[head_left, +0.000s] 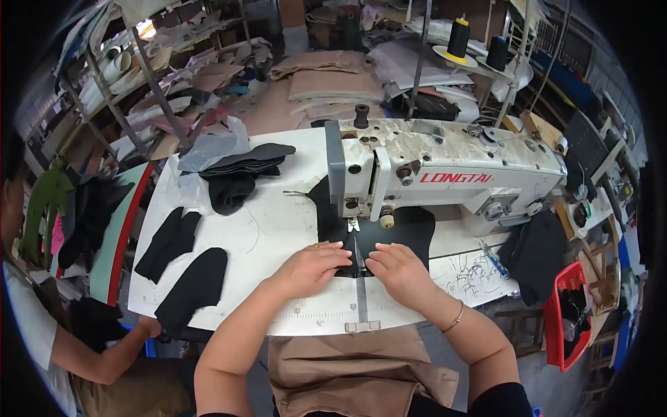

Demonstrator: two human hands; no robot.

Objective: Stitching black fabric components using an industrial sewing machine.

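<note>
A black fabric piece (411, 229) lies spread on the sewing machine's bed, partly under the presser foot (353, 224). The white sewing machine (445, 149) has its head just beyond my hands. My left hand (314, 268) rests on the fabric's near left edge, fingers stretched flat and pointing right. Across a narrow gap, my right hand (403, 272) presses the fabric with its fingers extended and wears a bracelet (455, 316) at the wrist. Between my fingertips a pale, narrow line runs toward the foot; whether it is a seam or an edge is unclear.
Left on the white table (260, 278) lie black cut pieces (191, 288) and a stack of black fabric (243, 167). A red basket (556, 326) stands at right. Thread cones (458, 40) are behind the machine. Another person's arm (104, 358) is at lower left.
</note>
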